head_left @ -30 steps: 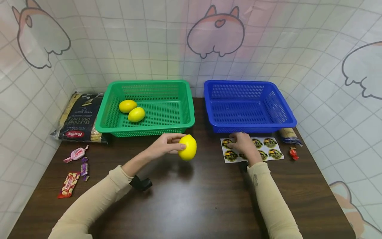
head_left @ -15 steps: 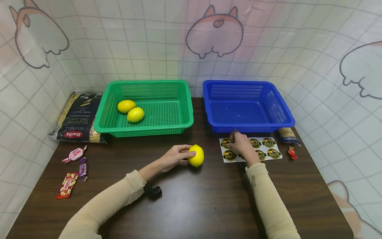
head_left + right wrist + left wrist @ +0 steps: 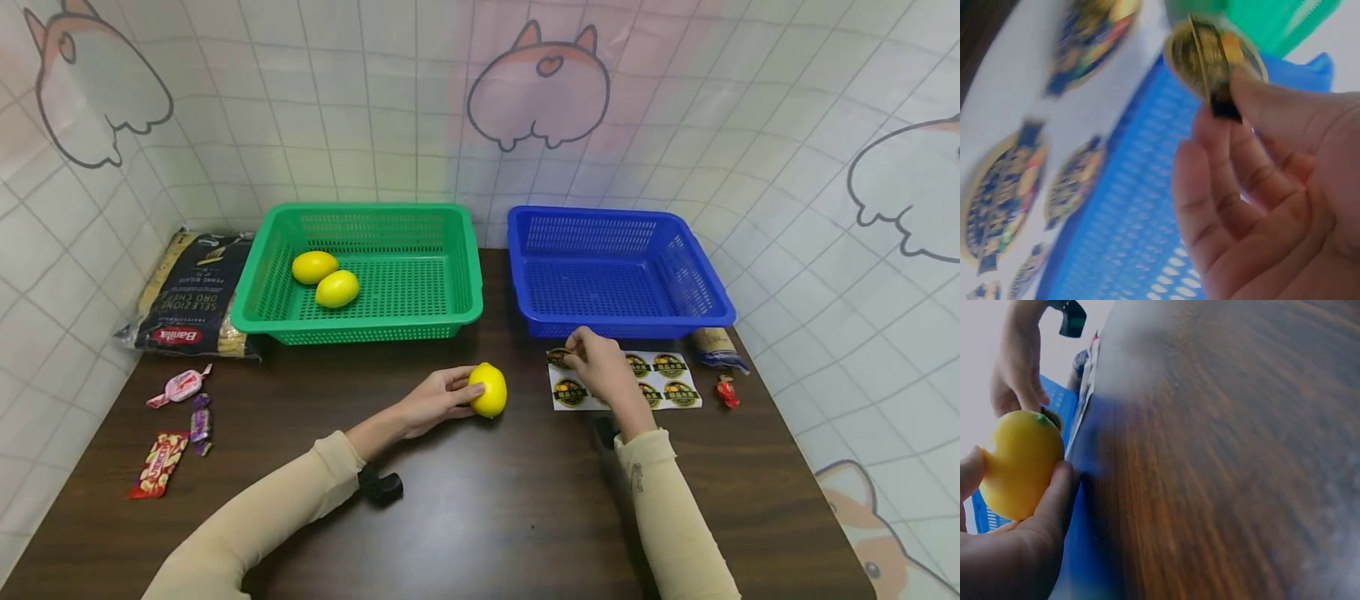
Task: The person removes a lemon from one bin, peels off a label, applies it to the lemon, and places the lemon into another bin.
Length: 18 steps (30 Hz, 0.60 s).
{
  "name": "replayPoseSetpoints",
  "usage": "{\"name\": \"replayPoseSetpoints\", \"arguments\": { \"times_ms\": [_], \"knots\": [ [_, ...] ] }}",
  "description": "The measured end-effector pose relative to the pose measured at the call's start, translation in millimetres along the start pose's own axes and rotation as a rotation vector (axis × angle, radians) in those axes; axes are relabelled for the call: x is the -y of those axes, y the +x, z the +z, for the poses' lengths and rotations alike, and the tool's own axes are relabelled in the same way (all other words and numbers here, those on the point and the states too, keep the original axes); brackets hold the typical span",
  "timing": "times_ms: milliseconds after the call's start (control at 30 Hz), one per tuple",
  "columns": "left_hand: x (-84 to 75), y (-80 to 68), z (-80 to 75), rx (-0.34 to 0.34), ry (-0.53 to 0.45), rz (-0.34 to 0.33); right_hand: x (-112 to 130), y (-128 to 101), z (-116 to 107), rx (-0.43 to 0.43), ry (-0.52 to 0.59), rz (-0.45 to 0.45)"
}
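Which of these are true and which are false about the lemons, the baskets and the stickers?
1. The left hand holds a lemon on the table. True.
2. The blue basket has two lemons in it. False: both lemons lie in the green basket.
3. The right hand pinches a round sticker. True.
4. The sticker sheet lies inside the green basket. False: it lies on the table in front of the blue basket.

Dark wooden counter [image 3: 480,517]: green basket [image 3: 360,333], blue basket [image 3: 622,325] beyond hands; sticker sheet [image 3: 667,379] under right hand [image 3: 603,371]; pasta bag [image 3: 191,296], candies [image 3: 180,417] far left of left hand [image 3: 431,400]; lemon [image 3: 488,390] at its fingers.
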<state>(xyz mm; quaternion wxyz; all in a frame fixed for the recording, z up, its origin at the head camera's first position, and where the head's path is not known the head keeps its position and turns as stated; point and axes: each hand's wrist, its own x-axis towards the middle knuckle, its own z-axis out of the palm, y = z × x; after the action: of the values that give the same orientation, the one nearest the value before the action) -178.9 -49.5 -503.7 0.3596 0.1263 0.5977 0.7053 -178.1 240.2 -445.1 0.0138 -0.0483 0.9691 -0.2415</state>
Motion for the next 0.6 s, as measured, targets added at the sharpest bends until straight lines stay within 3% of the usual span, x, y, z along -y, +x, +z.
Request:
{"name": "replayPoseSetpoints", "arguments": {
  "times_ms": [167,333,467,600],
  "knots": [
    [-3.3,0.7,-0.1,0.003,-0.024,-0.008,23.6,-10.2,-8.1,0.015,0.222,-0.086],
    [-5.2,2.3,0.4,0.015,-0.04,-0.006,43.7,-13.0,-3.5,0.115,0.503,-0.125],
    [-6.2,1.2,1.3,0.043,-0.036,0.013,51.3,-12.8,6.3,0.195,0.596,-0.144],
    [-8.7,-3.1,0.4,0.077,-0.062,0.038,55.1,-11.9,14.2,0.215,0.62,-0.142]
  ]
}}
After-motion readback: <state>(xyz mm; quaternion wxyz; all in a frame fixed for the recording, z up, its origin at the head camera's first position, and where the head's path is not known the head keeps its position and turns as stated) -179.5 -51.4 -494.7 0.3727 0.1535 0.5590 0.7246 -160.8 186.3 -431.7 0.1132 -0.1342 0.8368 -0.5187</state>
